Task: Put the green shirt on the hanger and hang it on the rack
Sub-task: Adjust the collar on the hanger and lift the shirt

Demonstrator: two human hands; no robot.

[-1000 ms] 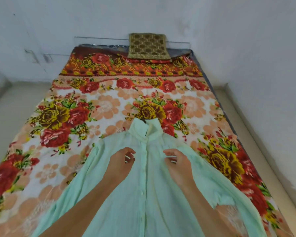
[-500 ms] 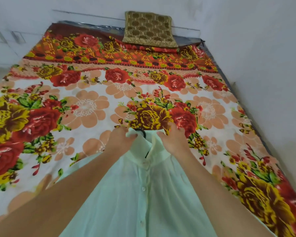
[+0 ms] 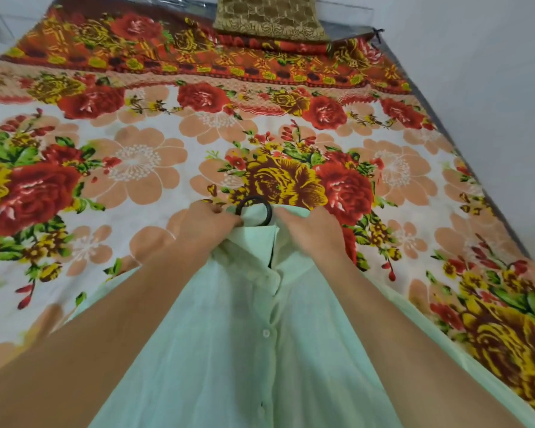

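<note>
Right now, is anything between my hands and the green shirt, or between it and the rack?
No: left hand and right hand grip the green shirt at its collar, beside the hanger hook. The rack is out of view.

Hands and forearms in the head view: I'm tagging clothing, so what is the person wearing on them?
The left hand and right hand are bare: no gloves, and no ring, watch or bracelet is visible. The left forearm and right forearm are uncovered to the frame's bottom edge; no sleeve comes into view.
</note>
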